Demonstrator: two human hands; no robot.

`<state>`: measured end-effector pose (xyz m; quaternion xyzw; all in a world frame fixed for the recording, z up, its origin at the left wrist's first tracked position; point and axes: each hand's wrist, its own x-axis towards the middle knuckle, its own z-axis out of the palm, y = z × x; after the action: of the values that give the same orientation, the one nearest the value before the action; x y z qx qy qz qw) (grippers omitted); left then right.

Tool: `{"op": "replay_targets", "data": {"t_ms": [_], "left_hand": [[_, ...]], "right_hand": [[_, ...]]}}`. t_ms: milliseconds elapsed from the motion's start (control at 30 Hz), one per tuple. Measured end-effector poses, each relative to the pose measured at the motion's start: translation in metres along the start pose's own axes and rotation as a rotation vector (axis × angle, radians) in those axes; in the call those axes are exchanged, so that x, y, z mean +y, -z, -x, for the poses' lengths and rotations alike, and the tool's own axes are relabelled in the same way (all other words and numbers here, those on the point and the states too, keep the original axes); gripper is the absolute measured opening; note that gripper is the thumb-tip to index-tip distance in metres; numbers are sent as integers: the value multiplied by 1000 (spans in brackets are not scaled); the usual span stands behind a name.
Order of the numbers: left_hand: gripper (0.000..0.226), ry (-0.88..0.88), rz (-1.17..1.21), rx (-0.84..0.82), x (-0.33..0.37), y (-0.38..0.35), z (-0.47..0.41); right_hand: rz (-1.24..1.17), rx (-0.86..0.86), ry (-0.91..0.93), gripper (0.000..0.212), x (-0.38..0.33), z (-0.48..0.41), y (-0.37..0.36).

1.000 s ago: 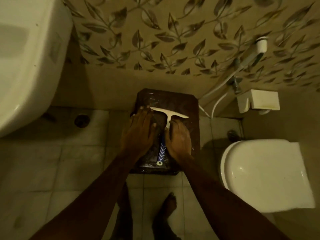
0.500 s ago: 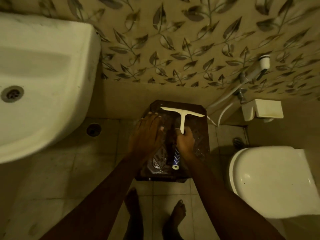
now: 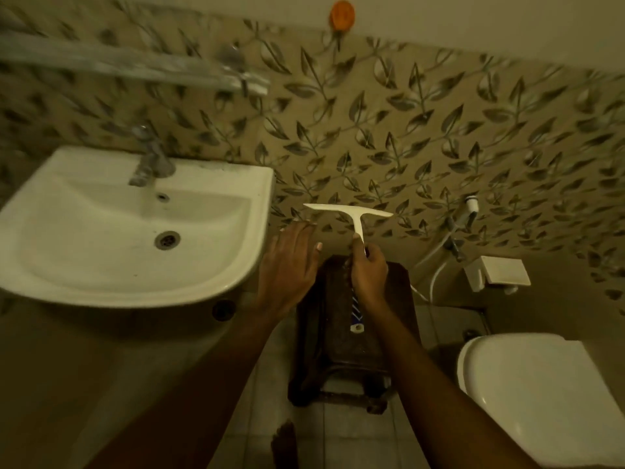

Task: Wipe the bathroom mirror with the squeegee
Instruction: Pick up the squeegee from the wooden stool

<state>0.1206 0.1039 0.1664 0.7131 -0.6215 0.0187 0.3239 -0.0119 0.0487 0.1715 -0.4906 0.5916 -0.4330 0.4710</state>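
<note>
1. I note the right hand [image 3: 368, 272] is clenched round the handle of the squeegee [image 3: 351, 220], with the white T-shaped blade bar above the fingertips and the blue-and-white patterned handle end below the heel of the palm.
2. The blade is a thin, flat, slightly curved strip; the stem is smooth white plastic.
3. The left hand [image 3: 289, 265] is released, fingers spread and flat, grasping nothing, just left of the right-hand fingers and apart from the tool.
4. Beneath both hands stands a dark brown stool [image 3: 389, 316] with a rectangular top; its surface looks glossy, though dim light hides detail.
5. Left of the left fingertips sits a white ceramic sink [image 3: 220, 265], rounded, with a metal tap [image 3: 148, 160] and a round drain.
6. Right of the right hand is a white toilet [image 3: 541, 401] with its lid closed.
7. Beyond the fingertips is a wall [image 3: 439, 137] of beige tile printed with grey leaves.
8. Change from half a second ago: the squeegee has been lifted off the stool, the left hand has come away from the stool top, and the view has tilted up, so the tap and a blurred metal rail [image 3: 135, 66] are now seen.
9. I cannot see the mirror.
</note>
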Motion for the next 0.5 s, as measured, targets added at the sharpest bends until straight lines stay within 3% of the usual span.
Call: {"op": "replay_targets", "data": {"t_ms": [133,500], "left_hand": [[36,1,20,147,-3,57,4],[33,-84,-90,392,-74,227,-47]], "right_hand": [[-80,-65,107,23,-39,31,-21],[-184,-97,385,30,-178,94,-114]]}}
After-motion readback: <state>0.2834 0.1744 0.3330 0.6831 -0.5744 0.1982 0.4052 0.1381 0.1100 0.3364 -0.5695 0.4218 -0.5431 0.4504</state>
